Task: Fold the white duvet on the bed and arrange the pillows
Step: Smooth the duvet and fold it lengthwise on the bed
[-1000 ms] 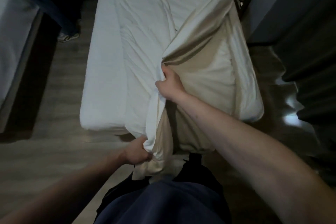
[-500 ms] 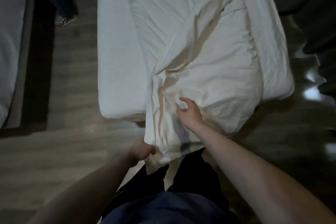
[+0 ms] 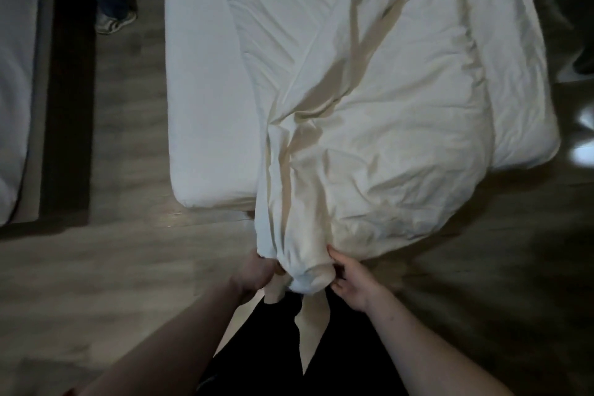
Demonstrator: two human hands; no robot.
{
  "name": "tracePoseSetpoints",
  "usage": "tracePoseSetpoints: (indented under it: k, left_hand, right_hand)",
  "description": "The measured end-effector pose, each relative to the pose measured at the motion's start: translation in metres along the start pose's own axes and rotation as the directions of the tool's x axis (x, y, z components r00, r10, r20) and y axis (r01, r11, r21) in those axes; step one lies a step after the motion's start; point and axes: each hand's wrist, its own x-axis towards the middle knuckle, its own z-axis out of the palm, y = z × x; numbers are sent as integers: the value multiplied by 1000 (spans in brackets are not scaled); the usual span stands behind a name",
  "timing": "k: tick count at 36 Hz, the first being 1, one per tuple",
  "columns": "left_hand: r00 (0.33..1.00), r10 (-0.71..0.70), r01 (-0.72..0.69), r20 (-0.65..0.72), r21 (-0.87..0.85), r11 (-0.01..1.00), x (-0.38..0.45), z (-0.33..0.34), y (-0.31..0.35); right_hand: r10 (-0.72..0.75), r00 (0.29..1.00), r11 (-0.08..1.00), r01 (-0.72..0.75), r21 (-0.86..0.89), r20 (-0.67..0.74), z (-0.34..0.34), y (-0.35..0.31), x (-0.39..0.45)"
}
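- At the far left edge lies a second bed (image 3: 14, 80), pale and only partly in view, well apart from the work.
- Beyond the gap between the beds, a shoe (image 3: 114, 24) and a trouser leg of another person stand on the wooden floor (image 3: 96, 251).
- The bed (image 3: 205, 100) being made shows a bare strip of white sheet along its left side; no pillows can be seen in this view.
- The left hand (image 3: 255, 276) grips the gathered near end of the white duvet (image 3: 369, 125), fingers curled round the bunched cloth just past the foot of the bed.
- The duvet runs up the middle and right of the bed, wrinkled, with its near end pulled off the mattress into a tight bundle between the two hands.
- The right hand (image 3: 350, 283) touches the right flank of that bundle, fingers spread and loosely bent; whether it truly clamps the cloth, I cannot tell.
- Risk, as I judge it: with the end bunched rather than held by its corners, any fold may come out crooked, and the loose tail hanging below the left hand could drag on the floor.
- A hard pull toward the near side could also slide the whole duvet off the bed.
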Motion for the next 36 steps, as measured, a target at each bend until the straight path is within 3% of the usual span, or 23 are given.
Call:
tracePoseSetpoints:
  k: [4, 8, 12, 16, 23, 26, 31, 34, 36]
  left_hand:
    - [1000, 18, -17, -7, 159, 987, 33, -5, -16]
    - [1000, 10, -17, 21, 326, 945, 88, -7, -42]
    - [996, 15, 8, -92, 246, 969, 151, -11, -81]
    - [981, 45, 0, -186, 234, 972, 154, -2, -56]
    - [937, 98, 6, -335, 296, 955, 207, 4, -61]
    - [936, 126, 3, -328, 366, 931, 233, 5, -60]
    - [966, 88, 63, -244, 552, 831, 262, -5, -55]
    - [979, 92, 34, -182, 592, 806, 248, -6, -46]
    - [977, 106, 12, -186, 543, 840, 236, -10, -47]
  right_hand:
    - [-179, 949, 984, 170, -58, -261, -10, 4, 43]
    - [-309, 877, 950, 267, -163, -367, -13, 9, 87]
    - [-434, 786, 890, 297, -347, -441, -6, 10, 133]
    - [-466, 769, 859, 275, -432, -437, 6, 4, 166]
    - [-448, 769, 867, 249, -431, -456, 14, -6, 233]
    - [-509, 743, 826, 279, -490, -435, 10, -12, 250]
    - [-533, 781, 773, 293, -563, -326, -8, -12, 247]
    - [-563, 780, 718, 298, -629, -274, -20, -13, 222]
    - [-578, 770, 690, 285, -665, -270, -32, -15, 204]
